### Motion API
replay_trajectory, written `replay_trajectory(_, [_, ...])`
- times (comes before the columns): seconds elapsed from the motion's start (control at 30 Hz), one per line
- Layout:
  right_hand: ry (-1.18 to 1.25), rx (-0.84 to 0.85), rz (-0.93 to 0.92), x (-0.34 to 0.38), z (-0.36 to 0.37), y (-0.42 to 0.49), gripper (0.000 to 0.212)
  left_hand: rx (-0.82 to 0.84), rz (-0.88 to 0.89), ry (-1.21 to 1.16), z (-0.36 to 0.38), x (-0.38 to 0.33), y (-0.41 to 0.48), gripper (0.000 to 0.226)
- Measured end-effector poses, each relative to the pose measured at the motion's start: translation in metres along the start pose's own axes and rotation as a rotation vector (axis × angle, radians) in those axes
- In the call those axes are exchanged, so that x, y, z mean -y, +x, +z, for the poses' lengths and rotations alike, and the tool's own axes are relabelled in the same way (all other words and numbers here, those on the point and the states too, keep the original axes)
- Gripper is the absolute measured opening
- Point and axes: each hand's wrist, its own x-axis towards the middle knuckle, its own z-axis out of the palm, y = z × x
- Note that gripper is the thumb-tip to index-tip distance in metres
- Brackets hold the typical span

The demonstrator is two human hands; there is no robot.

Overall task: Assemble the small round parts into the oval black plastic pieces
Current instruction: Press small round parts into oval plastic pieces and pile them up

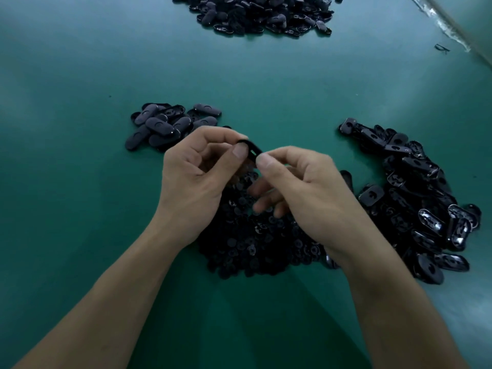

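Observation:
Above the middle of the green table, my left hand (197,177) pinches one oval black plastic piece (253,150) between thumb and fingers. My right hand (300,187) pinches the same piece from its right end with thumb and forefinger. Whether a small round part sits under the right thumb is hidden. Below both hands lies a heap of small round black parts (253,241). A pile of oval pieces with their hollow sides up (420,198) spreads out at the right.
A small group of oval pieces lying smooth side up (167,126) sits left of my hands. A large heap of oval pieces (261,14) is at the far edge. A clear plastic strip (450,25) crosses the top right corner of the green table (80,129).

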Motion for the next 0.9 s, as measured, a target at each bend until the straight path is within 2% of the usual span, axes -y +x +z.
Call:
replay_trajectory(0.23, [0.252,0.032,0.025,0.0011,-0.0017,0.0018,0.025,0.007,0.037,-0.019,0.0013,0.0006,0.0004,0.015])
replay_trajectory(0.33, [0.256,-0.027,-0.017,0.0012,-0.003,0.0028,0.007,0.013,0.003,-0.001,0.0003,0.0007,-0.0007,0.017])
replay_trajectory(0.47, [0.261,-0.104,-0.088,0.0021,-0.0054,0.0019,0.014,0.044,-0.071,-0.084,-0.0001,-0.0025,-0.0022,0.014])
replay_trajectory(0.63, [0.212,-0.092,-0.157,0.0033,-0.0045,0.0,0.013,0.081,-0.068,-0.043,0.0015,-0.0045,-0.0039,0.008])
replay_trajectory(0.9, [0.142,-0.128,-0.161,0.0028,-0.005,0.0003,0.016,0.062,-0.075,-0.046,0.0012,-0.0049,-0.0033,0.007])
